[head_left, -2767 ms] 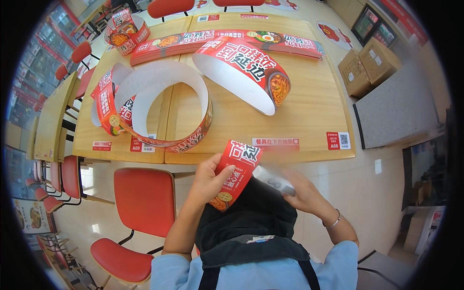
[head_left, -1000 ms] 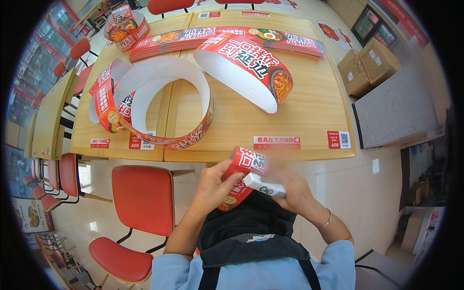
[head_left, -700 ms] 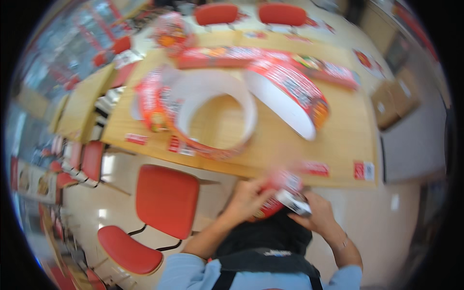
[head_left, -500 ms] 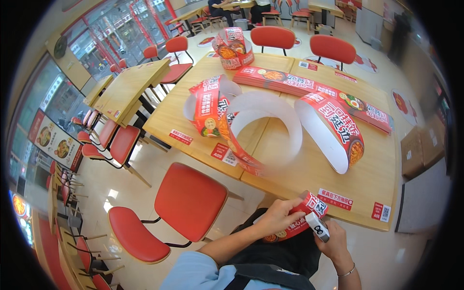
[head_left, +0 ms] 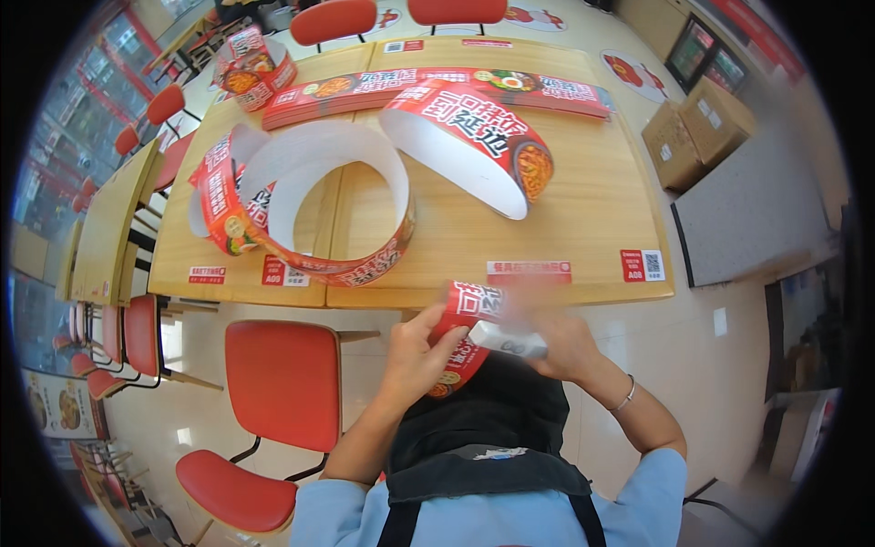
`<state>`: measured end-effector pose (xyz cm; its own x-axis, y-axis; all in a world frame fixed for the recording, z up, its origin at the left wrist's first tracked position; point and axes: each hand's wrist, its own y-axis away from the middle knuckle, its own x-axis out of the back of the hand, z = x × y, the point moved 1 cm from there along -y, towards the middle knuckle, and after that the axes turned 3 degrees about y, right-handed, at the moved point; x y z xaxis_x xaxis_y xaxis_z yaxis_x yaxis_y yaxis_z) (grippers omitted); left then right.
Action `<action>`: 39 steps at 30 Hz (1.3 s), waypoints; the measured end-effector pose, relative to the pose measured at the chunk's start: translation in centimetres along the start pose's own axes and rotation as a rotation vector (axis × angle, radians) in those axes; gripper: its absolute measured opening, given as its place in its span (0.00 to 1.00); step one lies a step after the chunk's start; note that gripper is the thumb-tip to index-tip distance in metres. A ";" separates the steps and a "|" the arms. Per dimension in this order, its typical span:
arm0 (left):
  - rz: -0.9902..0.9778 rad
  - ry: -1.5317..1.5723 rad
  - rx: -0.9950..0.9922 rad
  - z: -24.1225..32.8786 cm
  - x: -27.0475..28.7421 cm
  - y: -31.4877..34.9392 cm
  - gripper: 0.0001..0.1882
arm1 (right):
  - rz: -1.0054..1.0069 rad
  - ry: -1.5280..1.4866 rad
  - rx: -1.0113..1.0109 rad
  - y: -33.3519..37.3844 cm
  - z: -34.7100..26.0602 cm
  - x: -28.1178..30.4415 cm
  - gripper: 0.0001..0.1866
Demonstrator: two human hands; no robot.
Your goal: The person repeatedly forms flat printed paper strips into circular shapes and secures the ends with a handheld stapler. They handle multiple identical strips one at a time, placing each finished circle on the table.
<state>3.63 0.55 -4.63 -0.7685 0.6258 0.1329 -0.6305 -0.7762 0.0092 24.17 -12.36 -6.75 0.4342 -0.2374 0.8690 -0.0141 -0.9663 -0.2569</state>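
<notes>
My left hand (head_left: 412, 363) pinches a red printed paper strip (head_left: 467, 357), curved into a band, just off the near table edge. Against that strip, my right hand (head_left: 567, 346) holds a white block-shaped tool with a dark mark, which looks like a stapler (head_left: 506, 340); its fingers are partly smeared by motion. On the table lie a large closed paper ring (head_left: 394, 173), white inside, and a smaller crumpled-looking paper ring (head_left: 217, 196) touching it on the left. A curved paper band (head_left: 474, 123) rests on its edge at the centre.
Long stacks of flat printed strips (head_left: 351, 89) lie across the far part of the wooden table (head_left: 583, 201). Another paper ring (head_left: 253, 77) stands at the far left corner. A red chair (head_left: 283, 383) is at my left; cardboard boxes (head_left: 697, 137) stand beyond the table's right side.
The view has swung right, so the table appears shifted left and up. Both hands still hold the same strip and white tool; the right hand has moved slightly, blurring.
</notes>
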 end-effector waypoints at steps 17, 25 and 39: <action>-0.106 -0.091 -0.357 13.5 3.0 -4.4 0.15 | 0.179 0.578 -0.482 0.0 12.1 8.5 0.30; 0.142 -0.946 -0.974 29.1 10.5 -9.1 0.14 | 0.389 0.601 -0.167 -7.2 14.2 11.4 0.26; -0.155 -1.294 -0.328 13.7 19.2 -17.4 0.06 | -0.003 0.344 -0.067 -34.8 17.7 9.0 0.44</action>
<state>1.37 25.05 11.36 -0.1474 0.0420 0.9882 -0.8378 -0.5363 -0.1022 44.50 20.94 2.51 0.1056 -0.2432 0.9642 -0.0772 -0.9687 -0.2359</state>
